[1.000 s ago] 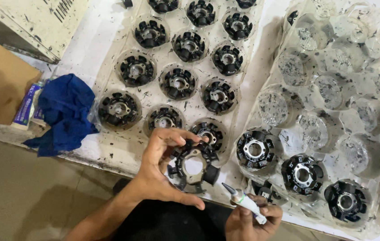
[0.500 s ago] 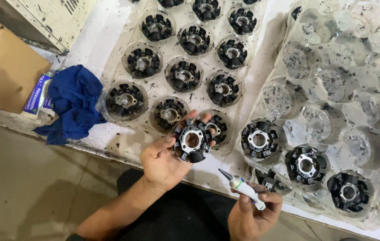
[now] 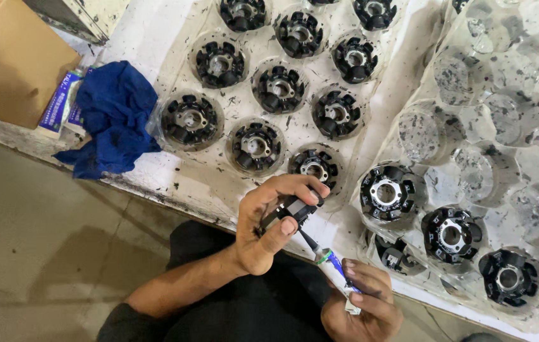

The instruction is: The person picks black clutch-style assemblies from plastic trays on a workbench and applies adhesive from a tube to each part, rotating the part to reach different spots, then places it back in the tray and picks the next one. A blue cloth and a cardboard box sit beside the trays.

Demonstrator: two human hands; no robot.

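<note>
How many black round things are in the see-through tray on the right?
4 black round things. Three sit in a slanting row: upper left, middle, lower right; a fourth lies below the first, partly hidden. More may lie past the edge.

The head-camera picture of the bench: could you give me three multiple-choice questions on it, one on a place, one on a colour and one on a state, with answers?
1. Where does the crumpled cloth lie?
A. Left of the tray full of black parts
B. Inside the clear tray on the right
C. On the person's lap

2. What colour is that cloth?
A. Red
B. Blue
C. White

3. What is the left hand doing?
A. Resting flat on the bench
B. Holding a round black part
C. Hanging empty in the air

Answers:
1. A: it sits on the bench edge beside the left tray, next to a cardboard box.
2. B: it is deep blue all over.
3. B: its fingers wrap the round black part, while the right hand points a small tube with its nozzle at it.
</note>
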